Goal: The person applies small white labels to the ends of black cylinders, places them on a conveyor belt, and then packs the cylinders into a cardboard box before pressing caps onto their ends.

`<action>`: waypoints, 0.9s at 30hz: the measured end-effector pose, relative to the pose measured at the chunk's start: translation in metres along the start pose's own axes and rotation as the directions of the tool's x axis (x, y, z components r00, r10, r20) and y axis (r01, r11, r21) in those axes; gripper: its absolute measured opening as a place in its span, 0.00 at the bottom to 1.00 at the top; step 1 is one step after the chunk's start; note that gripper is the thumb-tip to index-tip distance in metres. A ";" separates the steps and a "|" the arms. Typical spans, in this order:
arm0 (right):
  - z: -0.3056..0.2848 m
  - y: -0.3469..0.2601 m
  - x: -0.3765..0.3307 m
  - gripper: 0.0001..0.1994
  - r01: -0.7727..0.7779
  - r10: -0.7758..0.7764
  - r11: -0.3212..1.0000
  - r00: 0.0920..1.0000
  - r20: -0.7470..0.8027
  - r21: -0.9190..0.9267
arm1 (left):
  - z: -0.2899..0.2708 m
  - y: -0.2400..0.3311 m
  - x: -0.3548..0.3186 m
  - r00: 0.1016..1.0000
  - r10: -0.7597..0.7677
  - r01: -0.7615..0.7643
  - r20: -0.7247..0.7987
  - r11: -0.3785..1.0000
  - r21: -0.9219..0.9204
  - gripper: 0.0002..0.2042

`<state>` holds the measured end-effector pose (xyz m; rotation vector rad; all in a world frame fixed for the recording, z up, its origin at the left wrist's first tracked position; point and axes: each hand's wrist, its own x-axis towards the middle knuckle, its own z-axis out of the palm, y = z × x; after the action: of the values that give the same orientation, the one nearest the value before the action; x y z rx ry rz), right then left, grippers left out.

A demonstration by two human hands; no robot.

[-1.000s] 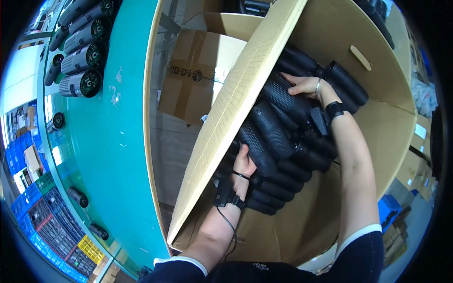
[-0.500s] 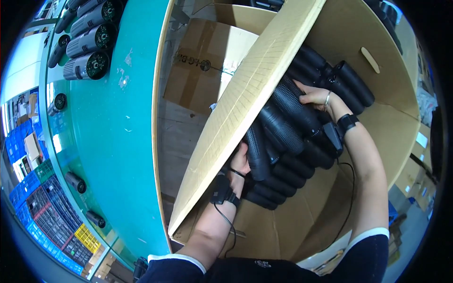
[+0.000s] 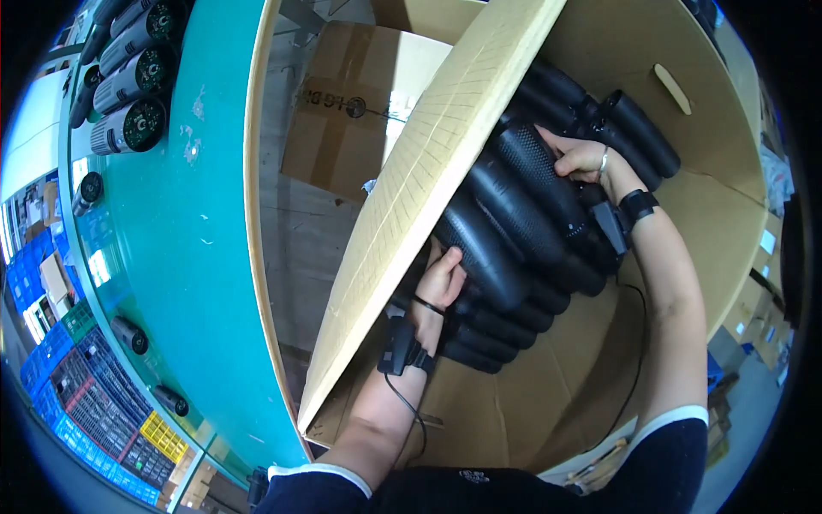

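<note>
A row of black cylindrical housings, partly covered in a dotted mesh pattern, is squeezed between my two hands inside a large cardboard box. My left hand closes on the near left end of the row, its thumb lying over the nearest cylinder and its other fingers hidden. At the row's far right end my right hand is closed, thumb against the outer cylinder and fingertips out of sight. Beneath the held row lie more black cylinders, stacked side by side. Others rest beyond my right hand, near the box wall.
An upright cardboard flap rises close along my left forearm. Left of it runs a green tabletop bearing grey cylinders with circuit boards in their ends. A taped carton sits on the floor between. Cables hang from both wrist devices.
The row of black cylinders has shifted slightly, and its near cylinder now lies more squarely against my left hand. My left thumb has come up over it. The whole view has moved a little.
</note>
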<state>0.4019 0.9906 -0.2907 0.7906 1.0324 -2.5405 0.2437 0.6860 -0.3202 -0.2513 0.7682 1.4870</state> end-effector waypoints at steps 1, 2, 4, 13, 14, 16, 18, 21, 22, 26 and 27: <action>0.008 -0.007 -0.005 0.59 -0.052 0.051 0.999 0.995 -0.083 -0.004 | 0.003 -0.003 0.005 1.000 0.014 -0.014 0.008 1.000 0.010 0.37; 0.006 -0.005 -0.003 0.59 -0.079 0.080 0.997 0.989 -0.122 0.006 | 0.007 -0.004 0.009 0.999 -0.028 0.028 0.043 1.000 0.005 0.35; 0.003 0.000 0.003 0.58 -0.132 0.135 0.991 0.971 -0.198 0.031 | 0.007 -0.009 0.022 0.998 -0.056 0.059 0.040 0.995 -0.084 0.31; -0.004 0.014 -0.001 0.51 0.037 -0.027 0.994 0.995 -0.093 0.102 | 0.026 -0.001 0.029 0.989 -0.092 0.106 0.114 0.986 -0.128 0.25; 0.001 0.012 -0.004 0.54 0.058 -0.050 0.992 0.996 -0.070 0.115 | 0.031 0.001 0.027 0.988 -0.096 0.111 0.118 0.986 -0.129 0.25; 0.004 0.004 -0.009 0.58 0.049 -0.043 0.997 0.995 -0.091 0.056 | 0.041 0.007 0.024 0.985 -0.080 0.095 0.152 0.991 -0.094 0.24; 0.013 -0.007 -0.018 0.62 0.043 -0.044 0.999 0.993 -0.110 -0.009 | 0.048 0.013 0.017 0.983 -0.088 0.101 0.164 0.992 -0.077 0.24; 0.042 -0.028 -0.034 0.66 0.083 -0.082 0.996 0.993 -0.090 0.010 | 0.055 0.021 0.007 0.967 -0.112 0.148 0.228 0.978 -0.146 0.29; 0.047 -0.033 -0.045 0.63 0.089 -0.089 0.996 0.992 -0.085 -0.002 | 0.063 0.022 0.002 0.961 -0.122 0.163 0.247 0.975 -0.154 0.29; 0.080 -0.035 -0.080 0.60 0.163 -0.159 0.986 0.984 -0.077 0.045 | 0.095 0.034 -0.030 0.948 -0.133 0.171 0.288 0.979 -0.113 0.29; 0.091 -0.033 -0.090 0.60 0.179 -0.173 0.983 0.981 -0.092 0.052 | 0.103 0.035 -0.039 0.938 -0.117 0.163 0.327 0.979 -0.119 0.28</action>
<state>0.4252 0.9544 -0.1660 0.8683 1.1032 -2.7188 0.2453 0.7197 -0.2094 -0.1645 0.3750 1.4038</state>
